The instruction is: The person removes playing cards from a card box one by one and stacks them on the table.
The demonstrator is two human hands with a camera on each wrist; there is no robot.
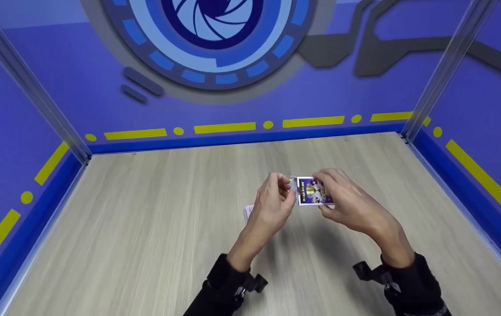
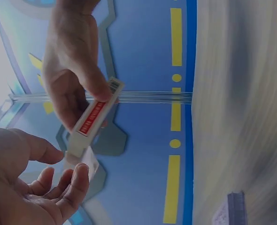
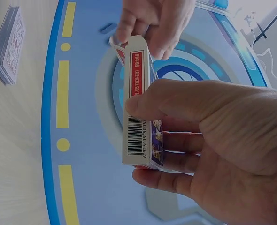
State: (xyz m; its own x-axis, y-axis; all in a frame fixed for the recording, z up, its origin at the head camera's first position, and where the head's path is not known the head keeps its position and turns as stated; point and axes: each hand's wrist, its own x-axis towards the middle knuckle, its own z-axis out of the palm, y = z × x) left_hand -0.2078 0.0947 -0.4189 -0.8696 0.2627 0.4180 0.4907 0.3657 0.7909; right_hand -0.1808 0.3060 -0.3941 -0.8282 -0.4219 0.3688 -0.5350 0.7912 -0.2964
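Observation:
My right hand (image 1: 350, 199) grips a small playing-card box (image 1: 314, 191), thumb along one narrow side and fingers on the other. The box has a purple picture on its broad face; a barcode and a red label show on its narrow side in the right wrist view. At the box's end a pale flap (image 3: 118, 49) sticks out. Beside that end is my left hand (image 1: 272, 202), fingers loosely bent, its thumb tip right at the box end in the left wrist view. A deck of cards (image 3: 9, 47) lies on the table, mostly hidden behind the left hand in the head view.
The wooden tabletop (image 1: 158, 228) is bounded by blue printed panels (image 1: 215, 109) at the back and both sides. Metal posts (image 1: 441, 74) stand at the back corners. Black camera straps (image 1: 412, 281) wrap both wrists.

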